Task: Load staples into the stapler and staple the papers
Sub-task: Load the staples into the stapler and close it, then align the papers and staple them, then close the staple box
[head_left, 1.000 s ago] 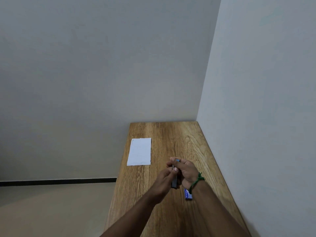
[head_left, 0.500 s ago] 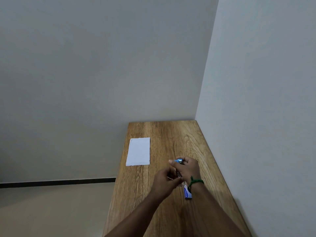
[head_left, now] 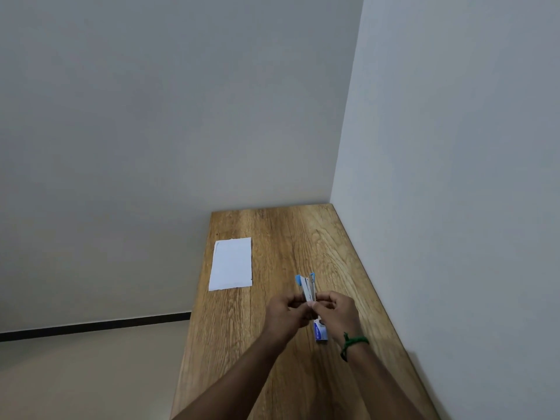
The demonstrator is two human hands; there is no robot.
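grained wooden tabletop (head_left: 303, 237), room corner | left hand (head_left: 285, 313) and right hand (head_left: 339, 316) both pinch small blue-and-silver stapler (head_left: 307, 287), hinged open | advise: channel up, seat strip flush, then close

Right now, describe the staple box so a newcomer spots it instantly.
Take the wooden table in the wall corner. On it, partly hidden by the right hand, lies the staple box. It is small, blue and white, unlike the plain white paper farther left.

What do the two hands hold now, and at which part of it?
The left hand and the right hand both grip the stapler at its near end; its blue-tipped far ends stick out, spread apart.
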